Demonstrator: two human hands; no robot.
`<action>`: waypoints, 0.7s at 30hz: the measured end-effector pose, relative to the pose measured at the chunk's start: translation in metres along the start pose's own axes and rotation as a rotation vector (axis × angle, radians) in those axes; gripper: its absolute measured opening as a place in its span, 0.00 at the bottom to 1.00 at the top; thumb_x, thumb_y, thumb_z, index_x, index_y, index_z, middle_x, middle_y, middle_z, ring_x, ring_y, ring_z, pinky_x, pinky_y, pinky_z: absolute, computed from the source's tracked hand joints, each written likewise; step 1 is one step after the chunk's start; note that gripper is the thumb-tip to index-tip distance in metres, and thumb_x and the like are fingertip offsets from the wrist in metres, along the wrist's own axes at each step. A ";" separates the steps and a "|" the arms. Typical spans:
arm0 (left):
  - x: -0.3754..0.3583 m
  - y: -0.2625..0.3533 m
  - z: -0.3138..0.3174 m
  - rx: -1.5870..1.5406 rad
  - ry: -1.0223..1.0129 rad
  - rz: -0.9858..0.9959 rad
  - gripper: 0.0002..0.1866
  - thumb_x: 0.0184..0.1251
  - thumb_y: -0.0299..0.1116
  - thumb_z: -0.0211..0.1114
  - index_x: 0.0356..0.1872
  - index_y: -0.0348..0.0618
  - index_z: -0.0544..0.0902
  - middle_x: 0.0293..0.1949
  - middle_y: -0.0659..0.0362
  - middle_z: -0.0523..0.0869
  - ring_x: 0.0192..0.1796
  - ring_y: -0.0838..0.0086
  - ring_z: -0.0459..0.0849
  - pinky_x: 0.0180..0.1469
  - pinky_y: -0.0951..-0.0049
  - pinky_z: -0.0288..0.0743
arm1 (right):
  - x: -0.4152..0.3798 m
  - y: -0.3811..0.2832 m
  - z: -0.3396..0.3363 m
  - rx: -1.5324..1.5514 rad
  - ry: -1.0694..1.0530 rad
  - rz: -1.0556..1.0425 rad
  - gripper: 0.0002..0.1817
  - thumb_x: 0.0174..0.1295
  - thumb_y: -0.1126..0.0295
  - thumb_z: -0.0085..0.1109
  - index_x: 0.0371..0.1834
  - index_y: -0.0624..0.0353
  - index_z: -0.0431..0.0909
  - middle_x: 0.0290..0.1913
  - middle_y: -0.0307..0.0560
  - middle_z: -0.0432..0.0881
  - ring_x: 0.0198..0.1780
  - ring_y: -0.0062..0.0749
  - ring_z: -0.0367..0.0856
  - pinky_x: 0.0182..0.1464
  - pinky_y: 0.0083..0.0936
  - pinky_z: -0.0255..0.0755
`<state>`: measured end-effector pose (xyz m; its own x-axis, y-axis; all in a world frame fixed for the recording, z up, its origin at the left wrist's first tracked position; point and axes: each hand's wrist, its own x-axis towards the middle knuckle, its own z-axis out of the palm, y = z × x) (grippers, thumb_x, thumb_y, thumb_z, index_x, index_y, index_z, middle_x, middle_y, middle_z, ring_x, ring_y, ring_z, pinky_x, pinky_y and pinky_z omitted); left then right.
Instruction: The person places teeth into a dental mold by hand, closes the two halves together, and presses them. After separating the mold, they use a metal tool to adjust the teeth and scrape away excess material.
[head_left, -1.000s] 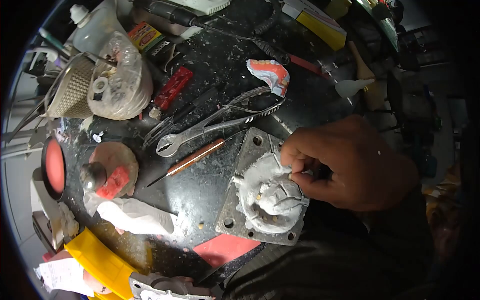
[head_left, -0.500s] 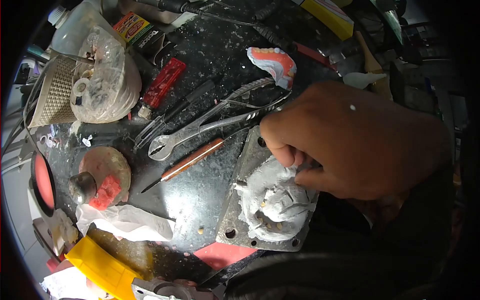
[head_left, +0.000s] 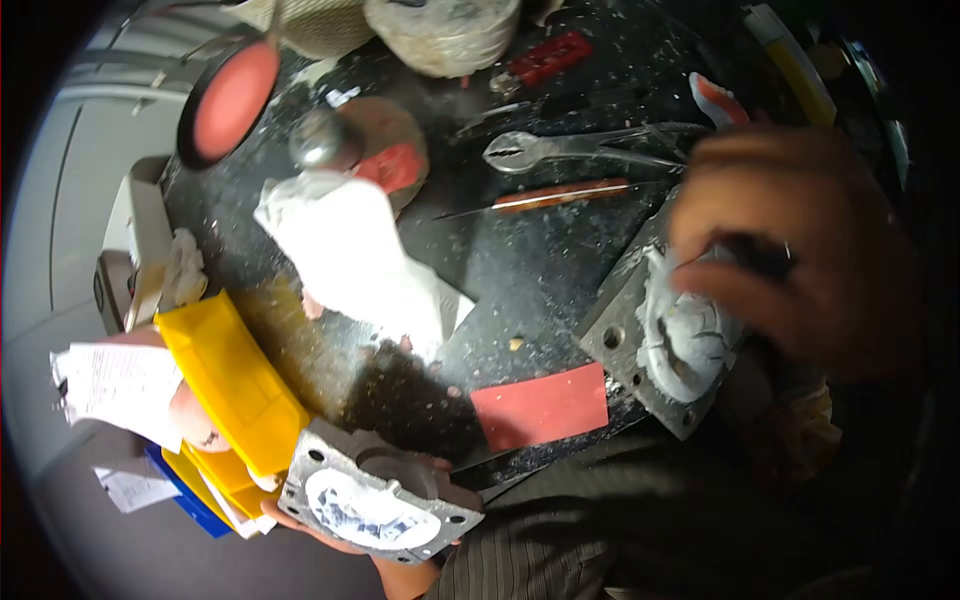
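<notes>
My left hand [head_left: 312, 532], low in the view, is closed around a metal denture flask half [head_left: 425, 555] and supports it from below. White plaster [head_left: 415, 522] with a dark, shiny hollow fills this half. On the right, my right hand [head_left: 790, 240] is blurred over a second flask half [head_left: 612, 325] on the bench. Its thumb and index finger curl together by the grey plaster [head_left: 690, 350] in that half; whether anything is between them is hidden. A partial denture model [head_left: 718, 100] with pink wax lies beyond this hand.
Pliers [head_left: 580, 150] and a wooden-handled wax knife [head_left: 560, 195] lie across the black bench. White paper [head_left: 335, 245], a pink wax sheet [head_left: 540, 408] and a round base with a metal knob [head_left: 325, 140] are nearer left. Yellow trays [head_left: 230, 385] stand at the left edge.
The view has swung left and down, bringing the flask half in my left hand fully into sight. My right hand stays at the grey plaster, now blurred.
</notes>
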<state>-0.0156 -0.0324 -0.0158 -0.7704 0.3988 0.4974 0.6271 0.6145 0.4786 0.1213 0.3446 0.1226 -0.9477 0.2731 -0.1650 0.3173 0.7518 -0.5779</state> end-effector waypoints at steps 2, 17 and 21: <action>0.008 0.005 0.008 0.003 0.026 0.031 0.49 0.76 0.66 0.56 0.86 0.44 0.52 0.78 0.34 0.64 0.74 0.45 0.76 0.78 0.46 0.70 | 0.020 -0.022 0.016 0.059 0.059 -0.243 0.11 0.52 0.72 0.73 0.33 0.60 0.79 0.33 0.48 0.82 0.39 0.43 0.83 0.43 0.38 0.75; 0.043 -0.003 -0.005 -1.832 -0.642 -0.638 0.45 0.77 0.76 0.39 0.85 0.58 0.56 0.76 0.40 0.69 0.66 0.34 0.77 0.57 0.28 0.74 | 0.023 -0.011 0.022 -0.144 0.127 -0.430 0.04 0.54 0.76 0.67 0.31 0.63 0.81 0.36 0.51 0.87 0.42 0.44 0.88 0.46 0.37 0.81; 0.042 -0.005 -0.004 -1.834 -0.651 -0.580 0.47 0.74 0.78 0.40 0.85 0.60 0.56 0.74 0.36 0.71 0.61 0.28 0.80 0.47 0.21 0.78 | -0.010 0.008 -0.015 -0.144 0.211 -0.140 0.03 0.65 0.75 0.66 0.36 0.60 0.80 0.41 0.46 0.89 0.46 0.38 0.89 0.49 0.35 0.81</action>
<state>-0.0511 -0.0214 0.0052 -0.5394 0.8413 -0.0347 -0.6269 -0.3737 0.6836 0.1335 0.3569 0.1315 -0.9595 0.2680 0.0873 0.1994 0.8642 -0.4619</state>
